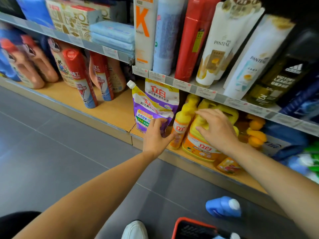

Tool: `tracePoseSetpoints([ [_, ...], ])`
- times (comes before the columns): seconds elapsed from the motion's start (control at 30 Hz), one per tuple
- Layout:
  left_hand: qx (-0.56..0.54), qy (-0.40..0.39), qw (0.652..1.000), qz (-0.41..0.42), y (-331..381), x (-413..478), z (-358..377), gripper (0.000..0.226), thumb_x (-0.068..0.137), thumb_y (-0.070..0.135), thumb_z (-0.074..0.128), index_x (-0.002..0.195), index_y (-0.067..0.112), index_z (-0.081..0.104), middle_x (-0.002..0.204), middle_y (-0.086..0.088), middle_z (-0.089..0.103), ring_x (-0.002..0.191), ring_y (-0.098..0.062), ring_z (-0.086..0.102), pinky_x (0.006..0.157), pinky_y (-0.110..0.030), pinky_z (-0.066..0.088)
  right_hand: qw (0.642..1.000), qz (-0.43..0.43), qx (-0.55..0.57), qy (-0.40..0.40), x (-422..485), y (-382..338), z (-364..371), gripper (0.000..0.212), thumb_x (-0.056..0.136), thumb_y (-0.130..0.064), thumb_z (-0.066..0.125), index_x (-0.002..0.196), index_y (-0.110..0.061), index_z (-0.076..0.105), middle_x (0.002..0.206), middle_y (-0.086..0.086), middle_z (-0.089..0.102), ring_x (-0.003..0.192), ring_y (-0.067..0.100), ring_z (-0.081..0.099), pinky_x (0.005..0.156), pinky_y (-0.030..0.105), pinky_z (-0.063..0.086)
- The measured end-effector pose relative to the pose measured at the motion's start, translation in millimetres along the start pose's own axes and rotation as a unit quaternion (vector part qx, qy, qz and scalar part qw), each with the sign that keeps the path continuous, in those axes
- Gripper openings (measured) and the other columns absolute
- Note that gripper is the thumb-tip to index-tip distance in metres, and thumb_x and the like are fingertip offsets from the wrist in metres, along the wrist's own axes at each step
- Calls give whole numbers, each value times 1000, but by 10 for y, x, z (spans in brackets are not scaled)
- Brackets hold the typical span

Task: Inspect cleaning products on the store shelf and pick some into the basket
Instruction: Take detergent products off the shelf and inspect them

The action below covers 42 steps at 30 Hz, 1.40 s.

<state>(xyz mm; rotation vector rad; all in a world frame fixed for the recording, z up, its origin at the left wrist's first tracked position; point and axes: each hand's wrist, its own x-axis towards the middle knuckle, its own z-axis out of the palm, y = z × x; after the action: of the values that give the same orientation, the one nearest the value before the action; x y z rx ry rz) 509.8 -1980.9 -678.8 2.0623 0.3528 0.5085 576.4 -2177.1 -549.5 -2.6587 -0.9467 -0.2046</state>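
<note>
Purple pouch is getting pinched by the left hand, right hand lying spread on the yellow jug; yanking either is probably tipping the skinny bottle between.

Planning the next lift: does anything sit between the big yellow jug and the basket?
Nothing blocks it outright. The right hand rests on the yellow jug; the basket sits on the floor below. A blue bottle lies on the floor between them, just right of the straight path.
</note>
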Motion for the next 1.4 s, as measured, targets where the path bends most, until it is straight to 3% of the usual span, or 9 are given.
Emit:
tracePoseSetpoints([
  [0.17, -33, -66, 997, -13, 188, -21, 230, 78, 79, 54, 80, 143, 30, 43, 139, 6, 51, 126, -11, 51, 102, -39, 53, 992, 99, -66, -33, -177, 384, 37, 58, 90, -42, 68, 143, -29, 48, 136, 3, 56, 125, 30, 50, 96, 44, 43],
  [0.27, -42, -79, 995, -49, 228, 3, 309, 72, 76, 54, 80, 136, 32, 46, 133, 8, 59, 121, -13, 58, 101, -43, 55, 992, 100, -52, -49, -198, 489, 80, 54, 93, -47, 61, 143, -29, 50, 130, 5, 58, 124, 31, 49, 92, 45, 44],
  [0.4, -71, -80, 992, -64, 194, 82, 265, 49, 84, 36, 80, 124, 34, 52, 116, 16, 64, 108, -5, 62, 95, -39, 58, 993, 101, -56, -38, -197, 509, 132, 52, 94, -49, 60, 141, -29, 50, 128, 5, 58, 123, 30, 48, 92, 45, 44],
  [0.6, -113, -104, 986, -60, 119, 30, 125, 49, 91, 27, 74, 134, 30, 52, 126, 10, 64, 121, -13, 61, 93, -26, 55, 991, 124, -46, -20, -207, 474, 172, 51, 93, -48, 61, 140, -30, 50, 126, 5, 58, 123, 30, 47, 93, 46, 43],
  [0.9, -55, -142, 988, -20, 358, -76, -36, 52, 86, 19, 79, 132, 19, 54, 129, -1, 57, 123, -19, 55, 101, -42, 54, 991, 105, -66, -50, -206, 490, 163, 60, 93, -43, 63, 147, -30, 38, 133, 3, 50, 127, 27, 38, 95, 45, 35],
  [1.07, -69, -186, 980, -11, 836, -124, -318, 50, 87, 18, 78, 131, 15, 54, 124, 2, 65, 116, -14, 62, 99, -39, 55, 988, 82, 59, -117, -217, 515, -98, 84, 89, -30, 72, 157, -24, 22, 157, 4, 34, 146, 25, 24, 115, 42, 22],
  [1.2, -99, -217, 971, -12, 1259, -274, -507, 51, 87, 23, 77, 131, 14, 54, 120, -3, 69, 110, -20, 67, 92, -42, 59, 987, 51, 141, -60, -544, 321, -320, 83, 81, -34, 80, 152, -26, 37, 153, 1, 42, 142, 22, 30, 115, 40, 26],
  [1.3, -163, -247, 955, -32, 1599, -467, -560, 57, 83, 30, 77, 132, 16, 53, 121, -5, 71, 108, -23, 71, 88, -44, 61, 946, 79, 300, -97, -1000, 79, -388, 86, 77, -32, 85, 149, -21, 41, 148, 0, 46, 136, 16, 43, 111, 35, 39],
  [1.4, -216, -256, 940, -57, 1831, -635, -532, 60, 80, 35, 77, 132, 17, 52, 122, -6, 71, 108, -25, 72, 86, -48, 62, 891, 103, 418, -144, -1374, -92, -398, 83, 74, -28, 88, 142, -31, 41, 135, -12, 55, 121, 8, 57, 92, 18, 50],
])
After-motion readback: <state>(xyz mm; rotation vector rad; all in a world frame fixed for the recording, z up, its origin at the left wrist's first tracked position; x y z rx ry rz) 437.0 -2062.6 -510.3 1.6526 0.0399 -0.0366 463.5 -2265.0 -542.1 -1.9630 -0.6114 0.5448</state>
